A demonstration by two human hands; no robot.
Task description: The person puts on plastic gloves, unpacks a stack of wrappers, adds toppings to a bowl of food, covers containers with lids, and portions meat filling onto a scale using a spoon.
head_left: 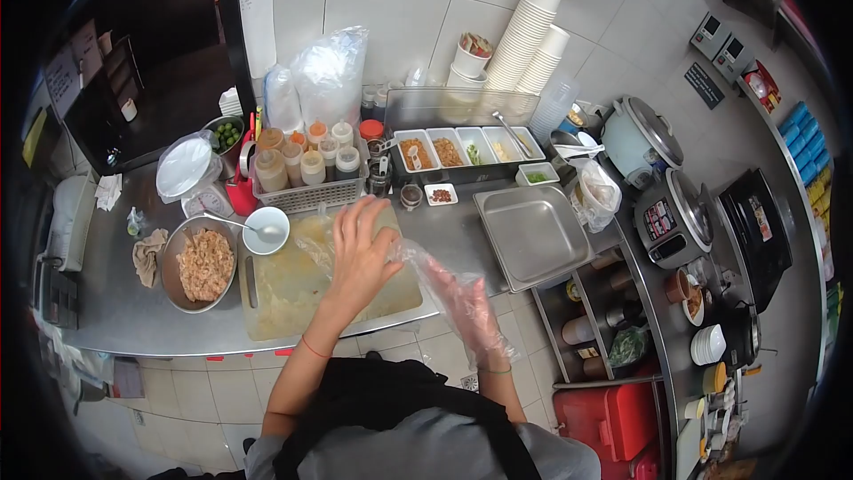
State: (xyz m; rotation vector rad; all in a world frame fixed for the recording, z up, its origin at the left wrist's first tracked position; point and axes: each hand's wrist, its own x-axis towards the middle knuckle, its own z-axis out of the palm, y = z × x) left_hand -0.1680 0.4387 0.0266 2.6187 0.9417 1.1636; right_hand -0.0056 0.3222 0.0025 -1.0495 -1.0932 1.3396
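Note:
My left hand [360,253] is bare and raised over the cutting board [267,302]. Its thumb and index finger meet at the loose tip of a clear plastic glove [410,256], while the other fingers stretch forward. Inside that glove is my right hand [462,302], at the counter's front edge, with its fingers extended toward the left hand. Thin clear plastic [313,244] also shows on the board beside my left hand. Left of the board stands a metal bowl [169,280] of pale minced meat [204,267], and a white bowl [266,231] with a spoon [233,220] rests at the board's corner.
A basket of squeeze bottles [306,196] stands behind the board. Right of it are topping trays [449,149] and a shallow steel pan [533,236]. Stacked paper cups [529,31] rise against the wall. Rice cookers [666,222] line the right counter, and a red bin [613,418] sits below.

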